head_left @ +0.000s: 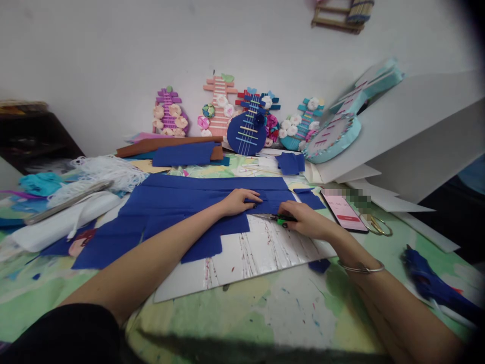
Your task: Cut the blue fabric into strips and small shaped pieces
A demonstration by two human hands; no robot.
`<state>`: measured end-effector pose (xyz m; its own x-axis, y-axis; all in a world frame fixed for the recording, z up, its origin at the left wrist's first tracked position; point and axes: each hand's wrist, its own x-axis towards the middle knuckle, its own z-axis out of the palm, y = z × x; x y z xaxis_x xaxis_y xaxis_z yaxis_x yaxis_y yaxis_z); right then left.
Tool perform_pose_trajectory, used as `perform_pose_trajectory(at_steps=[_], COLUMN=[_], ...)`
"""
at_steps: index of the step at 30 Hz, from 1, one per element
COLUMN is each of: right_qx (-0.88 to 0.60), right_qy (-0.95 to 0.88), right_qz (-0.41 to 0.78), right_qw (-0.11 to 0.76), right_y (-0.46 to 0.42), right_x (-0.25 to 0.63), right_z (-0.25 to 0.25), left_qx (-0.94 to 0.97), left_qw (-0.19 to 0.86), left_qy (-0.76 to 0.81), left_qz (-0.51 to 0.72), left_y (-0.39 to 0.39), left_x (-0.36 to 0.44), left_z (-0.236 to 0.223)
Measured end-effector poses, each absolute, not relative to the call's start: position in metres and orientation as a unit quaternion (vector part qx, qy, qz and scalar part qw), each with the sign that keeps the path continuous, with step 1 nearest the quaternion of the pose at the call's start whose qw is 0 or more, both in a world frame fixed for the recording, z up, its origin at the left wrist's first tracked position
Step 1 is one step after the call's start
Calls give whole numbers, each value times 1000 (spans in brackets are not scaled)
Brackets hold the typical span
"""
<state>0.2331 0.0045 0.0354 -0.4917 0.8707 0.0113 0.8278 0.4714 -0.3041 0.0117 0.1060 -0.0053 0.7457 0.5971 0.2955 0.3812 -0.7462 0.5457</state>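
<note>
A wide blue sheet of fabric or crepe paper lies over a white board marked with thin reddish lines. My left hand rests flat on the sheet's right part, fingers stretched out and holding nothing. Close beside it, my right hand is closed round the green-and-black handles of a pair of scissors. Their silver blades point left, along the sheet's lower edge near my left thumb. My fingers partly hide the handles. A smaller blue piece lies just beyond my right hand.
A phone and gold-coloured scissors lie at the right, with a blue glue gun nearer me. White strips and a white roll lie left. Several decorated lute shapes, one dark blue, lean against the wall.
</note>
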Motion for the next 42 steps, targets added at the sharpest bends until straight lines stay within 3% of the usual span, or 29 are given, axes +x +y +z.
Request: perform_pose_trajectory(at_steps=[33, 42], right_qx=[-490, -489], right_qy=[-860, -860], right_qz=[116, 112], right_qw=[83, 89], right_y=[3, 5], right_x=[232, 235], right_z=[37, 34], left_qx=[895, 876], left_qw=[237, 307], left_qy=[281, 259], left_qz=[252, 267], left_y=[106, 112], left_x=[12, 9], left_z=[-7, -6])
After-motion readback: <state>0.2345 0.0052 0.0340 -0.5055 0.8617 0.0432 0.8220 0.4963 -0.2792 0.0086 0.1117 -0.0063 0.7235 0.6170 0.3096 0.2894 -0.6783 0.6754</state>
